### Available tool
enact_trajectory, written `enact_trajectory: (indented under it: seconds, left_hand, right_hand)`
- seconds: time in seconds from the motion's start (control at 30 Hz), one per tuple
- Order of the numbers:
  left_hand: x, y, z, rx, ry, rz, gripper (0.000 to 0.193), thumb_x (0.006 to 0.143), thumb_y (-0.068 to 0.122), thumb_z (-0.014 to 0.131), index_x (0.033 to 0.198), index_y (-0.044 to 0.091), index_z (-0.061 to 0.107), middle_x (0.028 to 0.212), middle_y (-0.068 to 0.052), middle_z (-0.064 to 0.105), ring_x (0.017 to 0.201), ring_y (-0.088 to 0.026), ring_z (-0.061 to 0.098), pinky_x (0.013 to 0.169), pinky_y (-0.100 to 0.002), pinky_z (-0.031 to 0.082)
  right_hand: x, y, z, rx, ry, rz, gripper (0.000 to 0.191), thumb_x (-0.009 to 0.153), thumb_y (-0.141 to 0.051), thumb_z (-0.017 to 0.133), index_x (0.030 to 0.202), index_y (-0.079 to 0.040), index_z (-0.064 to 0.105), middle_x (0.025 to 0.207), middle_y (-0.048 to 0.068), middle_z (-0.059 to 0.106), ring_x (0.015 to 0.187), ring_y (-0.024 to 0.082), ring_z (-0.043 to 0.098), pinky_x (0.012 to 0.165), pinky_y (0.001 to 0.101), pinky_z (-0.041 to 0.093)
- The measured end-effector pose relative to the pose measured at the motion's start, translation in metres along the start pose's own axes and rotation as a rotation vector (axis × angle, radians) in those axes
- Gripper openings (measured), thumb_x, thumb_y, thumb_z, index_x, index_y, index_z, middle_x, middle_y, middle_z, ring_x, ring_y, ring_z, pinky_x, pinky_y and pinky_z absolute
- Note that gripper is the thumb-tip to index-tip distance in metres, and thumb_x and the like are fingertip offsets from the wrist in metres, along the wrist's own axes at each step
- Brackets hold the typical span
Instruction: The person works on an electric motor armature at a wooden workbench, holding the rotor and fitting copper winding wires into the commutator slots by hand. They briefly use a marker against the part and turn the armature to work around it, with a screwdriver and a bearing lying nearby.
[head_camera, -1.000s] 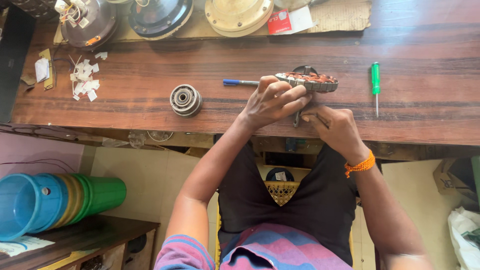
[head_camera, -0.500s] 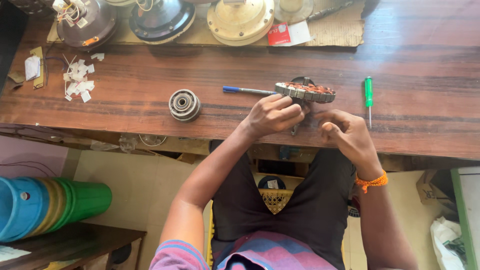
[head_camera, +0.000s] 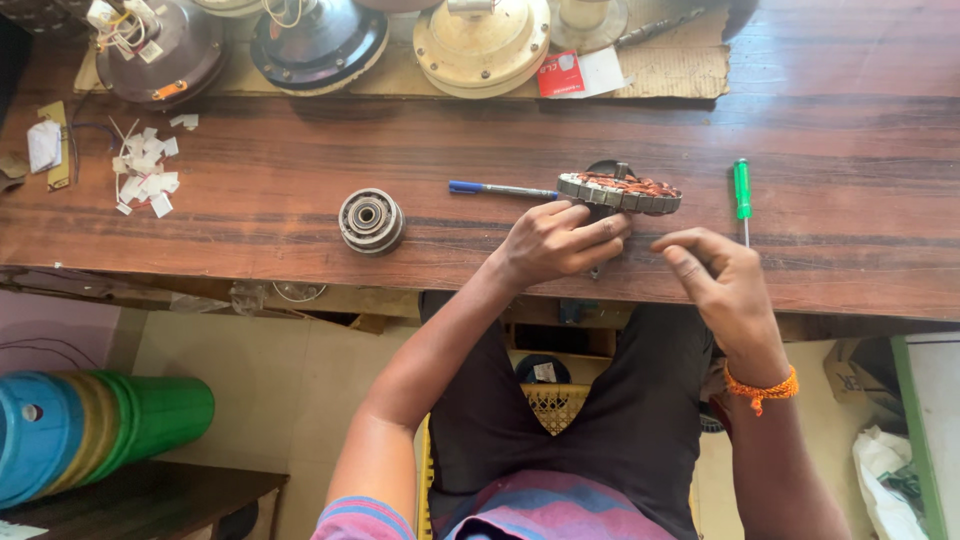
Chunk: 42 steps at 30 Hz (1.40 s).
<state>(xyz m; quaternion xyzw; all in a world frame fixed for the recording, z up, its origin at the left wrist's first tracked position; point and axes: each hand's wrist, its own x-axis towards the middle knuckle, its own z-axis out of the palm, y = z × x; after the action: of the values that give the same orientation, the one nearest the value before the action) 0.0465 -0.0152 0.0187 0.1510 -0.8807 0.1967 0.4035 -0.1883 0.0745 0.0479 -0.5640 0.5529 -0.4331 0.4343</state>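
A: Where does the round fan stator with copper-coloured windings (head_camera: 620, 192) sit, and how is it held?

B: It rests on the dark wooden bench (head_camera: 850, 130), tilted, near the front edge. The left hand (head_camera: 556, 242) presses curled fingers against its near rim. The right hand (head_camera: 722, 278) is just beside it with thumb and forefinger pinched together; whether anything lies between them cannot be told.

A: What indicates progress?

B: The stator is out of any housing, and the windings look complete. A round grey metal bearing part (head_camera: 371, 221) lies apart to the left. Three domed fan motor housings (head_camera: 482, 40) stand unassembled at the back edge on cardboard.

A: What appears outstanding?

B: Judging by the layout, reassembly is not started. The green-handled screwdriver (head_camera: 741, 192) and the blue-capped pen (head_camera: 500, 189) lie unused beside the stator, and small white paper slips (head_camera: 146, 178) are scattered at far left.
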Motion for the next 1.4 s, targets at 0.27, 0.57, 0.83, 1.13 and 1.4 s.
enact_trajectory:
  seconds: [0.27, 0.57, 0.83, 1.13, 1.4]
  left_hand:
    - [0.0, 0.0, -0.001, -0.039, 0.02, 0.018, 0.005, 0.089, 0.013, 0.073, 0.092, 0.016, 0.07, 0.118, 0.005, 0.07, 0.068, -0.006, 0.056, 0.062, -0.026, 0.047]
    - [0.003, 0.0, -0.005, -0.043, -0.003, 0.001, 0.008, 0.085, 0.013, 0.073, 0.085, 0.017, 0.066, 0.125, 0.003, 0.071, 0.066, -0.008, 0.055, 0.061, -0.027, 0.047]
    - [0.004, 0.002, -0.002, -0.059, 0.005, -0.009, 0.007, 0.089, 0.012, 0.073, 0.088, 0.015, 0.067, 0.117, 0.002, 0.069, 0.069, -0.009, 0.059, 0.063, -0.027, 0.048]
    - [0.004, 0.004, 0.001, -0.054, 0.005, -0.029, 0.006, 0.091, 0.011, 0.073, 0.094, 0.014, 0.068, 0.112, 0.002, 0.068, 0.072, -0.008, 0.061, 0.064, -0.027, 0.049]
    - [0.005, 0.005, -0.001, -0.026, 0.01, -0.006, 0.008, 0.09, 0.012, 0.074, 0.089, 0.016, 0.066, 0.116, 0.004, 0.068, 0.07, -0.007, 0.058, 0.064, -0.026, 0.049]
  right_hand:
    - [-0.004, -0.001, 0.034, -0.219, 0.329, -0.584, 0.013, 0.109, -0.015, 0.068, 0.109, -0.002, 0.07, 0.111, 0.005, 0.066, 0.104, 0.009, 0.063, 0.093, 0.0244, 0.051]
    - [0.003, 0.01, 0.057, 0.102, 0.28, -0.426, 0.044, 0.105, -0.033, 0.068, 0.13, 0.002, 0.058, 0.115, 0.007, 0.067, 0.109, 0.015, 0.067, 0.094, 0.0267, 0.055]
    - [0.0, 0.023, 0.057, 0.271, 0.151, -0.126, 0.02, 0.103, -0.016, 0.063, 0.114, -0.001, 0.055, 0.093, 0.001, 0.066, 0.071, 0.004, 0.058, 0.057, 0.0199, 0.045]
    - [-0.008, 0.031, 0.047, 0.15, 0.111, -0.025, 0.019, 0.104, -0.017, 0.065, 0.106, 0.002, 0.07, 0.076, -0.005, 0.053, 0.065, 0.002, 0.038, 0.055, 0.0209, 0.03]
    - [-0.005, 0.025, 0.056, 0.218, 0.229, -0.255, 0.042, 0.106, -0.032, 0.064, 0.132, 0.001, 0.057, 0.112, 0.002, 0.066, 0.104, 0.009, 0.062, 0.095, 0.0265, 0.051]
